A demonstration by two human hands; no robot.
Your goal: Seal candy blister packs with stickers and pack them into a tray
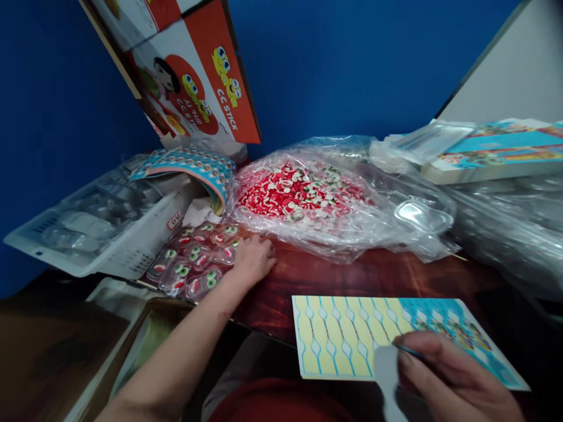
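My left hand [254, 258] reaches to the right edge of a group of small clear plastic packs [196, 255], its fingers loosely bent downward. The packs contain red-and-white and round green-and-white pieces. I cannot see anything held under the left palm. My right hand [448, 369] pinches a peeled white-backed label [387, 375] between thumb and forefinger. Below and behind that hand lies a sticker sheet [338, 334]. Its left part shows bare yellow backing, and blue printed labels remain on the right.
A white plastic basket [145, 240] of clear packs stands left, with curved blue printed sheets [189, 167] beside it. A big clear bag [303, 193] of red and white pieces sits at the back. Blue printed sheets [505, 143] are stacked right. A printed carton [193, 76] rises behind.
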